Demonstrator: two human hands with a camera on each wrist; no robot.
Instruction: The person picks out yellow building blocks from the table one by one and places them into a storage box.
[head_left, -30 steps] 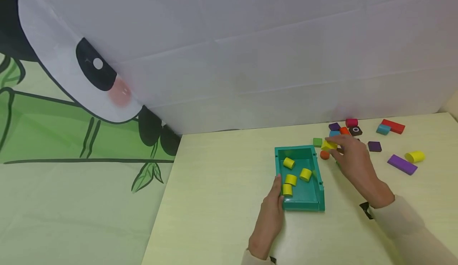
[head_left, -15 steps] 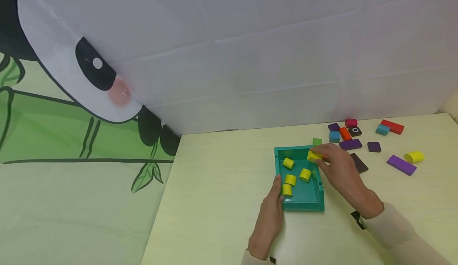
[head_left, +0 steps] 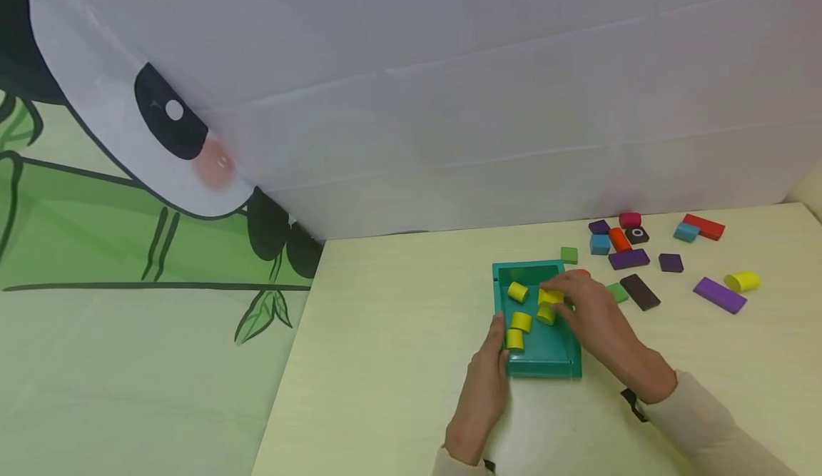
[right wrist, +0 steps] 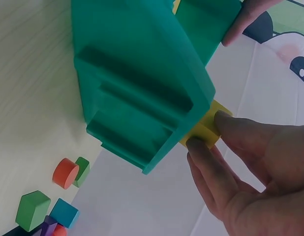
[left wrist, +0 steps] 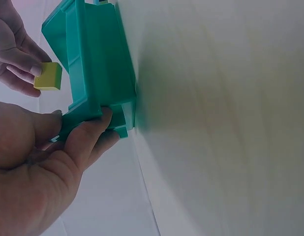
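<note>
A teal bin (head_left: 544, 370) lies on the table with several yellow cylinders (head_left: 518, 292) inside. My left hand (head_left: 480, 390) grips its left wall; in the left wrist view, thumb and fingers pinch the bin's rim (left wrist: 85, 109) from both sides. Over the bin's right half, my right hand (head_left: 606, 326) pinches a yellow block (left wrist: 48, 77) between thumb and fingers. That block appears squarish in the left wrist view. From the right wrist, the bin's wall (right wrist: 132, 88) partly hides the block (right wrist: 206, 129). Right fingertips sit just above one cylinder in the head view.
Right of the bin lie loose blocks: a green block (head_left: 569, 255), a dark brown slab (head_left: 640, 292), an orange cylinder (head_left: 619, 239) and a purple bar (head_left: 720, 295). Farther right are a yellow cylinder (head_left: 742, 281) and a red bar (head_left: 704, 227). A white cloth (head_left: 449, 140) hangs behind.
My right hand has carried the yellow block left from among the loose blocks, over the bin's right wall and down toward the cylinders. The left hand has stayed on the bin.
</note>
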